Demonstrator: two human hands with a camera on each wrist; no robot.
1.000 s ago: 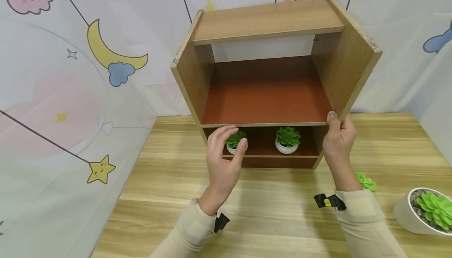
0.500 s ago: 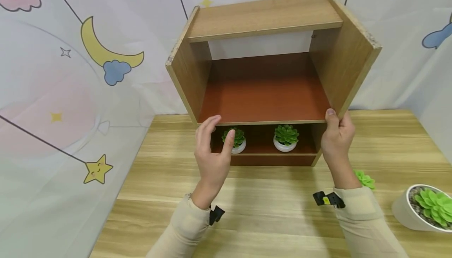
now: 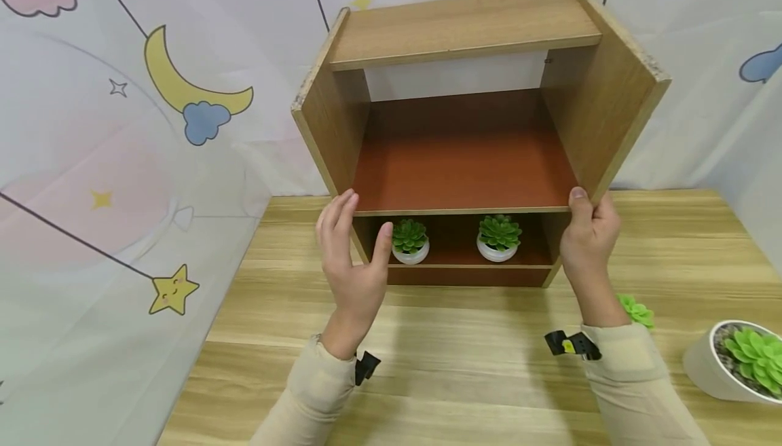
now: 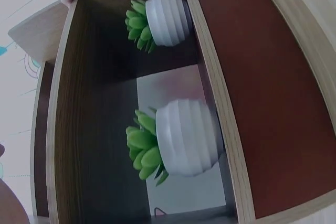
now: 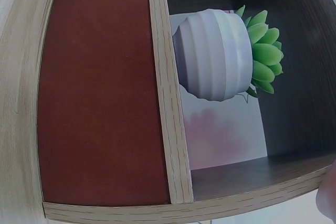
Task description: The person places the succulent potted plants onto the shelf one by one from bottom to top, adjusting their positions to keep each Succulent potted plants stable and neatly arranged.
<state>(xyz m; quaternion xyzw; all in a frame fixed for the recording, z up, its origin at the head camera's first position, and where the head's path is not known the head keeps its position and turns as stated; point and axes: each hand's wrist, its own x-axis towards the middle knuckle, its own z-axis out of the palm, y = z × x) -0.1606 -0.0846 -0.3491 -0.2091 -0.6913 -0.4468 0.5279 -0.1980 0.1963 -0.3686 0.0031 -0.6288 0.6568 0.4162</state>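
Head view: in front of you, the wooden shelf unit (image 3: 618, 103) stood on the bench (image 3: 464, 371), before a white cloth (image 3: 116, 181) printed with a moon, stars and clouds. Your right hand (image 3: 588, 241) gripped the unit at its right side panel, close to the end of the reddish middle board (image 3: 464, 168), with the thumb on the front and the fingers going round behind the panel. Your left hand (image 3: 352, 271) was spread, fingers raised and thumb held well away from them, by the front edge of the left side panel (image 3: 334, 123); you could not tell whether the fingertips touched it.

Under the middle board, the lower compartment held two small green plants in ridged white pots: the left plant (image 3: 410, 241) just beside your left thumb, the right plant (image 3: 499, 237) apart from it and nearer your right hand. Both stood upright, and the wrist views showed pale cloth behind them and a dark red strip (image 5: 100, 93) beneath the compartment.

On the bench to your right stood a larger potted plant (image 3: 736, 362) in a plain white pot, cut off by the picture's edge. Light green leaves (image 3: 637, 311) showed beside your right sleeve (image 3: 635, 371), partly hidden by your arm.
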